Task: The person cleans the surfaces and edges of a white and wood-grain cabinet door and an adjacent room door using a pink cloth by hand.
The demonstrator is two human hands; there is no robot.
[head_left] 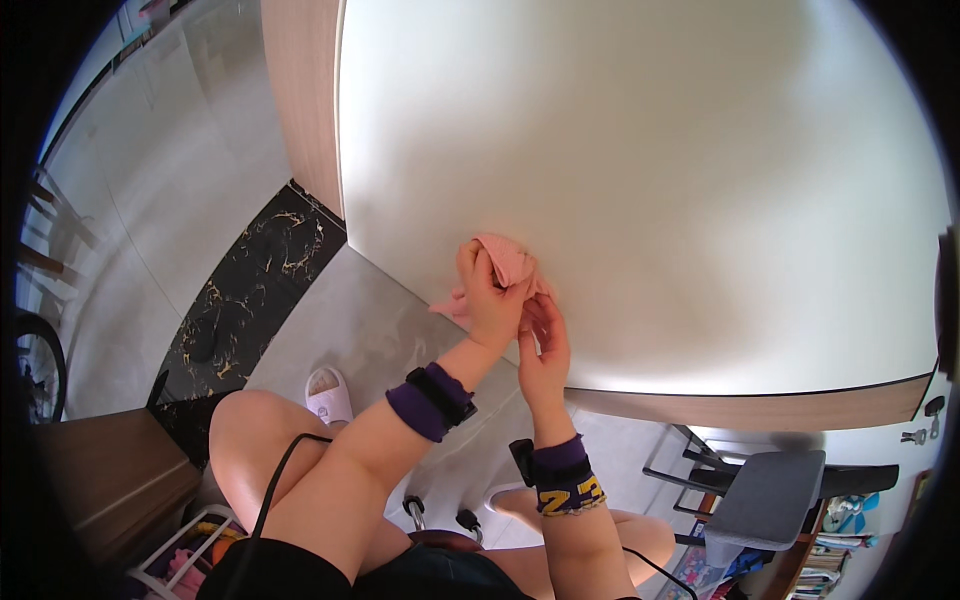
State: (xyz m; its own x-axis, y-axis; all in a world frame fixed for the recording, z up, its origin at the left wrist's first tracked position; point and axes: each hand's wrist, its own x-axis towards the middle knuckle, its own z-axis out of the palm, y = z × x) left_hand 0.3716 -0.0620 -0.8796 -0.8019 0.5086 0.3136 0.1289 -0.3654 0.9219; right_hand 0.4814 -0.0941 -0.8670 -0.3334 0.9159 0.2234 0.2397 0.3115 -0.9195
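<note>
A crumpled pink cloth [510, 260] is bunched up in front of the large white panel [640, 190]. My left hand [490, 308] is closed round it, and a loose end of the cloth hangs out to the left below the fingers. Just to the right and lower, my right hand [545, 350] has its fingers bent at the cloth's lower right edge and seems to pinch it. Its fingertips are partly hidden by the cloth and the left hand. Both wrists wear purple bands with small black devices strapped on.
Wood-toned edging [308, 110] borders the panel on the left. A black marbled strip [250, 280] crosses the grey tiled floor. A brown cabinet [115, 480] stands at lower left, a grey chair [765, 500] at lower right. Keys [914, 437] hang at far right. A thin black cable crosses my left arm.
</note>
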